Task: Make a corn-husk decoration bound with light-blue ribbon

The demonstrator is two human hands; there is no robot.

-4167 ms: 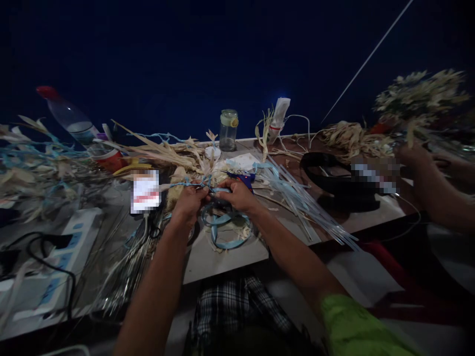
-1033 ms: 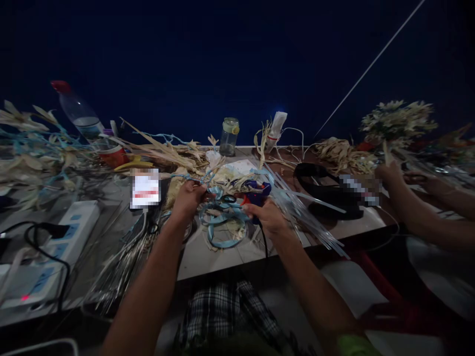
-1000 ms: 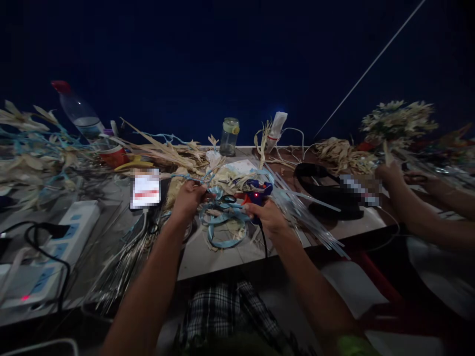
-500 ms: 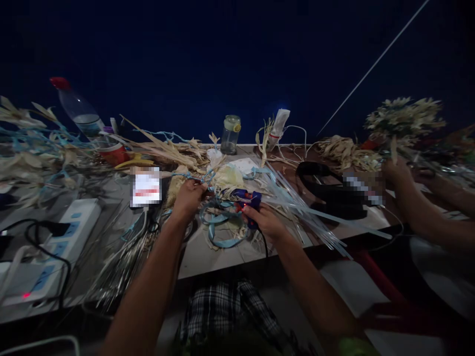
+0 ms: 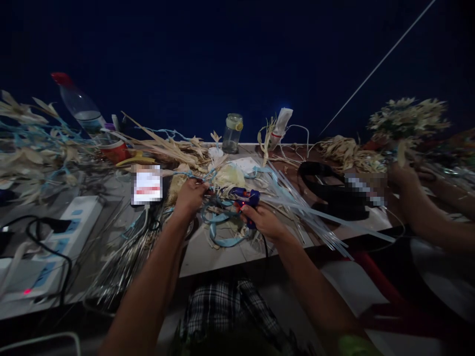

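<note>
My left hand point(image 5: 191, 197) pinches a thin blue-wrapped stem point(image 5: 181, 173) that runs among dried husk pieces. In my right hand point(image 5: 266, 220) is a blue glue gun point(image 5: 249, 197) with a small red light. Its nozzle points left, toward the fingers of my left hand; whether the tip touches the stem is hidden. A clear glue stick sticks out at its rear. Below the gun lies a coil of light blue ribbon point(image 5: 224, 242) on the table. Pale, yellowish husk point(image 5: 229, 175) lies just behind the gun.
Clear glue sticks point(image 5: 319, 225) lie to the right, beside a black strap point(image 5: 330, 190). At left are a lit phone point(image 5: 147, 185), a bundle of wires point(image 5: 122, 269) and a power strip point(image 5: 69, 249). A jar point(image 5: 232, 134) stands behind. Another person's hands point(image 5: 403, 180) hold dried flowers at right.
The glue gun has shifted slightly left, closer to my left hand. My left hand keeps its pinch on the stem. At right, the other person's hands have moved a little.
</note>
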